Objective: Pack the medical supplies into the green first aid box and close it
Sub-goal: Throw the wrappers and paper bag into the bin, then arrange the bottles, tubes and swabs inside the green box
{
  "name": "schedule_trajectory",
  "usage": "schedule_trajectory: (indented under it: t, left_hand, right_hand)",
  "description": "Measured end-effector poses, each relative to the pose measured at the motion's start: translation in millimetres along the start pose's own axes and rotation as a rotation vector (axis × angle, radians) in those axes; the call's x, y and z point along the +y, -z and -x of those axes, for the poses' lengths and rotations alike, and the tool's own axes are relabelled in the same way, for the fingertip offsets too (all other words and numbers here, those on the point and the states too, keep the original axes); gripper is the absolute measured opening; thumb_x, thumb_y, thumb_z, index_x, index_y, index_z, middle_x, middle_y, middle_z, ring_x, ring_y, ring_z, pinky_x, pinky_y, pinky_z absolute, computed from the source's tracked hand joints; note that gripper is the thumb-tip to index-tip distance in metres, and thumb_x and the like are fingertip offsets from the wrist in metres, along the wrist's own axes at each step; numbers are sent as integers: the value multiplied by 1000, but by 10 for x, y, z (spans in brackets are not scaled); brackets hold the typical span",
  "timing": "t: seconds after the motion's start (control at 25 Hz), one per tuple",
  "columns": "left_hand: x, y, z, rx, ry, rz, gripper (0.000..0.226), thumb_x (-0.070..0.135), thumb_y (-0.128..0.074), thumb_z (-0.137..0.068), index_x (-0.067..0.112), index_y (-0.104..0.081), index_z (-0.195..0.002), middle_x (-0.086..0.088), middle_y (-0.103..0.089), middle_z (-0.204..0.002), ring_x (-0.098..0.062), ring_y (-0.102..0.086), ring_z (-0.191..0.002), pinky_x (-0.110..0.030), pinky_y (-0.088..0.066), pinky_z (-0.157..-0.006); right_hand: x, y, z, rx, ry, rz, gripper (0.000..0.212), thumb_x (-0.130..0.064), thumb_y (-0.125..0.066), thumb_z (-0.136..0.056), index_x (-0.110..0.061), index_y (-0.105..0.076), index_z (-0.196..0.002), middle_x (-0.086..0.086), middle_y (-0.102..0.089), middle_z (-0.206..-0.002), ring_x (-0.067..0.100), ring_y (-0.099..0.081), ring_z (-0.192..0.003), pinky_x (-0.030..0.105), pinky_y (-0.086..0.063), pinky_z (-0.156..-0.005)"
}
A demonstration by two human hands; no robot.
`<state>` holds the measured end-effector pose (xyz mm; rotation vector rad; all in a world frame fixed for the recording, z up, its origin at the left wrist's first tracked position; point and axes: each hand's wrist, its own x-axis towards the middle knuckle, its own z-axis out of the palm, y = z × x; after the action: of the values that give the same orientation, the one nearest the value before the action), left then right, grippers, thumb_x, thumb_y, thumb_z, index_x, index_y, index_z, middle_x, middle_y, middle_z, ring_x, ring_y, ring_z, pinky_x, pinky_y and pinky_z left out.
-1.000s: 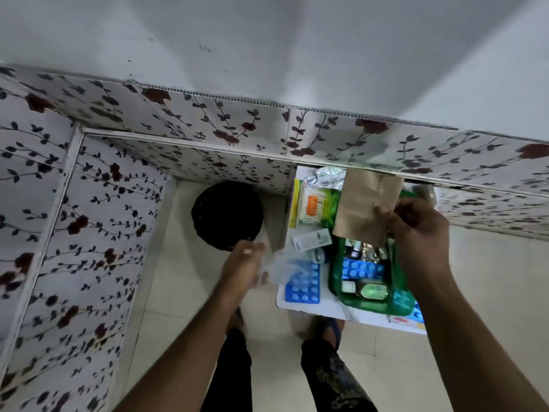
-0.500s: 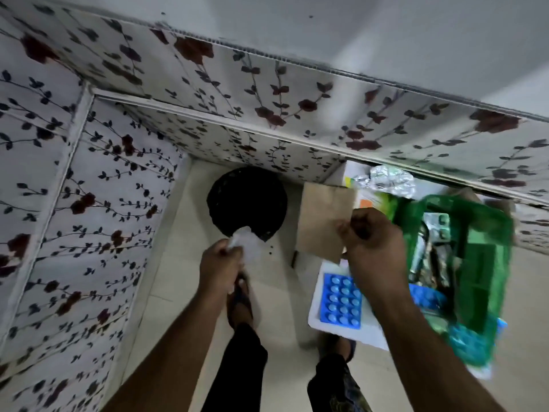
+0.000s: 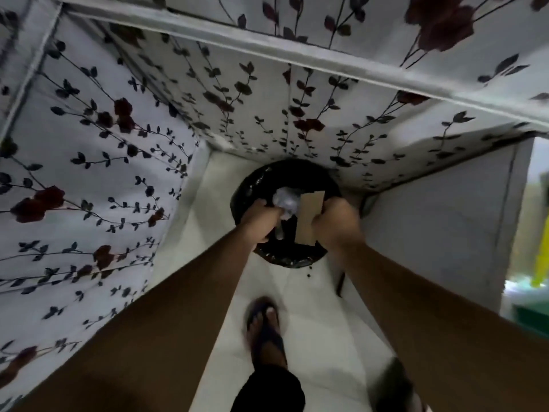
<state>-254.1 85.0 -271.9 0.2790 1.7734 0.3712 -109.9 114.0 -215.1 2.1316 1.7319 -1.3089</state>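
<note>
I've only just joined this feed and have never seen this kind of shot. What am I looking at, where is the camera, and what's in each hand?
There is no machine here: the one camera sits on a person's head, looking down past both bare arms. The left hand grips a crumpled clear plastic wrapper. The right hand pinches a brown paper piece. Both are held over a round bin lined with a black bag, standing on the pale floor by floral-patterned walls. A sandalled foot shows below.
</note>
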Motion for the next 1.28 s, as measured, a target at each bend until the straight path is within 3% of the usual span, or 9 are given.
schedule_trajectory:
  t: [0.16,0.24,0.36,0.48,0.6,0.84,0.92,1.08,1.28]
  left_hand:
    - [-29,244,166,76,-10,33,15,19,-59,-91,14,-59,-105,-11,-59,-115,-26,-57,-102,-38,-53,-78]
    - [-101,323,384,122,9,102,19,15,-57,-92,9,-61,-110,-12,-61,-105,-23,-59,-91,-34,-54,-73]
    - [-79,290,969,121,-39,125,14,11,-55,-92,7,-64,-103,-16,-63,-95,-21,-60,-77,-36,-55,-70]
    - [127,138,1653,137,-137,73,12,13,-56,-92,16,-66,-87,-14,-68,-91,-26,-64,-81,-39,-54,-74]
    - [361,-151,2229,151,-247,5,18,13,-56,-92,22,-66,-81,-9,-69,-86,-26,-67,-82,-32,-52,-70]
    - [629,-1248,3233,100,-533,-290,7,20,-67,-86,26,-67,-90,1,-69,-90,-16,-66,-85,-32,-53,-79]
    - [609,-1474,3266,114,-606,-440,26,22,-74,-78,24,-66,-103,1,-66,-99,-15,-64,-90,-33,-53,-83]
    - [454,-1773,3176,134,-685,-746,51,22,-76,-70,27,-59,-118,-4,-59,-111,-25,-64,-94,-39,-54,-81]
    - [416,-1885,3019,201,-733,-905,48,18,-76,-73,23,-61,-118,-6,-59,-106,-28,-66,-90,-39,-55,-72]
  right_hand:
    - [-9,-71,-33,10,-78,-4,19,-23,-52,-91,-11,-57,-78,7,-58,-75,33,-63,-81,26,-41,-53]
    - [-14,29,176,-11,-78,-26,16,-19,-53,-89,-10,-65,-95,8,-63,-86,32,-64,-88,31,-52,-66]
    - [5,410,731,23,-66,-74,32,-22,-52,-91,-15,-64,-120,8,-70,-107,31,-65,-105,28,-49,-81]
    - [10,970,1320,62,51,8,42,-33,-38,-84,-14,-66,-109,10,-73,-107,34,-66,-103,33,-49,-81]
    - [64,1597,1895,165,159,-138,33,-33,-43,-79,-18,-65,-98,7,-74,-91,32,-69,-88,36,-54,-73]
    - [1180,3028,2605,433,208,-396,10,-21,-60,-88,-28,-67,-91,-12,-72,-78,3,-67,-70,28,-54,-65]
    - [1683,3329,2609,534,109,-418,13,-15,-62,-89,-27,-67,-89,-16,-69,-76,-2,-65,-71,19,-51,-65]
    - [2664,3592,2371,561,-154,-327,13,-17,-60,-89,-21,-68,-98,-7,-69,-83,18,-66,-76,26,-47,-63]
    - [3161,3436,1977,403,-251,-247,41,-37,-68,-85,-21,-59,-121,2,-70,-107,25,-66,-99,32,-44,-77]
